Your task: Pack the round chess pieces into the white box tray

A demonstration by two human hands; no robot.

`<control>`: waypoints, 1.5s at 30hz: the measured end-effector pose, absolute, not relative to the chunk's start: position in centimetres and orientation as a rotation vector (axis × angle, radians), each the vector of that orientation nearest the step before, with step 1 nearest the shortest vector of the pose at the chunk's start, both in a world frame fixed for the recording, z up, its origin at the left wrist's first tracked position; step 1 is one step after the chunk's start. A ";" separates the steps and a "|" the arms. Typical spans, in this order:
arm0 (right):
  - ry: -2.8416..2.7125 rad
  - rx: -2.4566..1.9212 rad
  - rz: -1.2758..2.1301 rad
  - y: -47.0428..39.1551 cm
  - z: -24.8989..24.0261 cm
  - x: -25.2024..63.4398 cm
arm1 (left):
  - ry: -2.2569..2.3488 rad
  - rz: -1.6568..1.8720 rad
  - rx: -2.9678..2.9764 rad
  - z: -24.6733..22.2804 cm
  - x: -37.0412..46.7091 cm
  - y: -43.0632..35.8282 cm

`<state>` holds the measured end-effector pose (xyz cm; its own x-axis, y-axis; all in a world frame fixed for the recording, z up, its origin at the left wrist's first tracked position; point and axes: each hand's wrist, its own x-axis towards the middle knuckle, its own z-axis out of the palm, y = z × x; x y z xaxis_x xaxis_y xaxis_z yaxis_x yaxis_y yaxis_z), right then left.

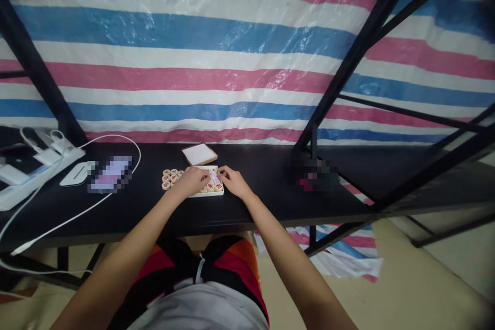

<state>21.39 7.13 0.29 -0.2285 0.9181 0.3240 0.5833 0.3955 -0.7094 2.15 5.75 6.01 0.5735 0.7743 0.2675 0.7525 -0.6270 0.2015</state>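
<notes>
A shallow white box [207, 195] sits on the black table, holding round wooden xiangqi pieces [210, 187] with red characters. A small whitish-pink slip [214, 178] lies over part of the box, between my two hands. My left hand [192, 180] reaches over the left side of the box, fingers curled together near the slip; what they hold is hidden. My right hand [234, 182] is at the box's right edge, thumb and fingertips drawn together beside the slip; their contents are too small to make out. More xiangqi pieces [166, 179] stand in rows left of the box, partly covered by my left hand.
Behind the box lies its lid [200, 154], white inside. To the left are a blurred phone [111, 174], a white oval device [76, 174], a white cable [83, 208] and a power strip [50, 157]. A blurred dark object [315, 175] lies right, near a black metal frame [340, 72].
</notes>
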 end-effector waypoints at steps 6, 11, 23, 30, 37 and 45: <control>-1.928 -1.272 0.589 7.1 0.3 21.4 | 1.193 0.606 2.662 5.5 1.6 5.4; -1.927 -1.285 0.583 7.2 0.2 21.4 | 1.397 0.887 2.507 4.8 -2.5 5.1; -1.926 -1.300 0.593 7.0 0.4 21.4 | 2.075 0.771 2.404 2.3 -8.2 0.7; -1.908 -1.280 0.625 6.8 0.8 21.4 | 2.160 0.670 2.491 3.1 -7.7 0.3; -1.909 -1.290 0.634 6.7 1.2 21.4 | 2.110 0.971 2.151 3.4 -7.5 -0.3; -1.895 -1.292 0.652 6.7 1.0 21.4 | 1.531 0.848 2.448 6.8 1.5 2.5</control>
<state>21.40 6.75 1.03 -0.2197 0.9315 0.2899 0.5559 0.3637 -0.7475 1.53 2.55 6.79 0.3265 0.8614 0.3890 0.7869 -0.4758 0.3930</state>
